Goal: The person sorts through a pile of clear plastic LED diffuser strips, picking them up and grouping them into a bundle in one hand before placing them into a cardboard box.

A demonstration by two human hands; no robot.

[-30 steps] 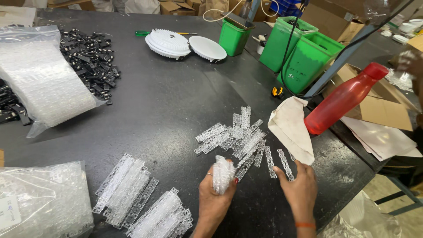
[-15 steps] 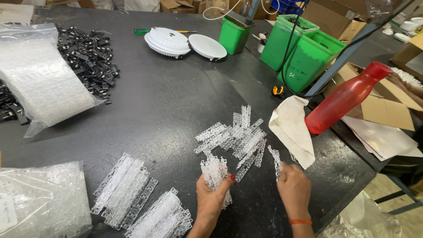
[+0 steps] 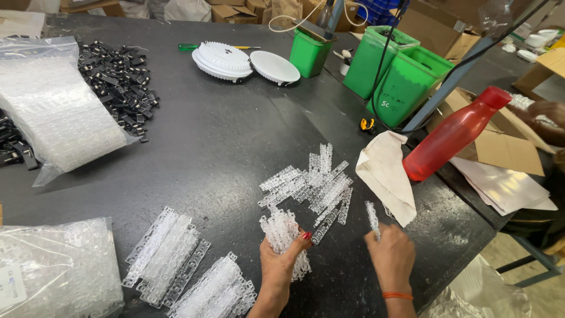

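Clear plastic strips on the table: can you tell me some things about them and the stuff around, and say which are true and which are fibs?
1. The left hand holds a bunch of clear plastic strips. True.
2. The right hand holds the red bottle. False: it holds a single clear strip; the bottle lies tilted at the table's edge, apart from the hand.
3. A loose pile of clear strips lies on the dark table ahead of the hands. True.
4. The bins at the back are blue. False: they are green.
5. A white cloth lies beside the bottle. True.
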